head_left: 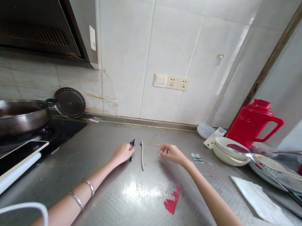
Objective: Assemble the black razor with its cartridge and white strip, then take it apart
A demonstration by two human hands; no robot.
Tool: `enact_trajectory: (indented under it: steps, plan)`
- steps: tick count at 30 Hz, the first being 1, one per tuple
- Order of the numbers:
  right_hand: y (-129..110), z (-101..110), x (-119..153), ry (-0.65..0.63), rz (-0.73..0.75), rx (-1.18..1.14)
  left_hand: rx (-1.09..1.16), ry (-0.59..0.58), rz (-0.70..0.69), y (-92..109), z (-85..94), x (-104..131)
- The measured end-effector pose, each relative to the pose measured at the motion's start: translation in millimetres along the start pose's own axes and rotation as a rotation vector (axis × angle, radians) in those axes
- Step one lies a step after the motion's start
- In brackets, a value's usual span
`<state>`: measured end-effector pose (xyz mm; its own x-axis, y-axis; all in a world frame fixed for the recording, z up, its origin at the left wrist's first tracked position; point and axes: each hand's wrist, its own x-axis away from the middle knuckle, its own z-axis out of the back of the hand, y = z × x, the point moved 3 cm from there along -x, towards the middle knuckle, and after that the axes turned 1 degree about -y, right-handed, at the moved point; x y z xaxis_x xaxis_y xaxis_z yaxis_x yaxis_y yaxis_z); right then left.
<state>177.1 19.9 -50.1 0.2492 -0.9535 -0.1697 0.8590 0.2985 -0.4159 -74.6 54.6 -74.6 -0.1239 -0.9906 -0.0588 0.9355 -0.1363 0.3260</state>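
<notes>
My left hand (124, 152) is closed round a short, slim dark object (133, 142) with light glints, upright or resting on the steel counter; I cannot make out its kind. Just right of it lies a thin whitish strip (142, 157) with a dark tip, like a piece of cord. My right hand (172, 154) is on the far side of that strip, its fingers curled together; whatever they may hold is too small to name. Beyond the right wrist lies a small clear pack (197, 158) with dark stripes. A torn red scrap (172, 203) is stuck or lying nearer to me.
On the left a pan (10, 117) sits on the hob, with a phone on a white device (5, 167) and a white cable in front. At the right are a red thermos (250, 123), stacked bowls (228, 159), plates with utensils, and a white tissue (262, 203).
</notes>
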Motion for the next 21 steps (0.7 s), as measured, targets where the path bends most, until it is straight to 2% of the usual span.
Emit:
enact_trajectory:
  steps: [5, 9, 13, 21]
  plan:
    - [90.6, 55.1, 37.8, 0.054, -0.175, -0.047, 0.003, 0.006, -0.019, -2.0, -1.6, -4.5]
    - [142.7, 75.0, 67.8, -0.069, -0.327, -0.118, 0.018, 0.0, -0.022, -4.9, -3.0, -8.8]
    - [162.1, 77.1, 78.8, -0.153, -0.355, -0.161, 0.022, -0.009, -0.022, -6.0, -2.3, -9.8]
    - [172.0, 71.5, 71.1, -0.118, -0.318, -0.145, 0.049, -0.022, -0.018, -6.4, -1.7, -7.9]
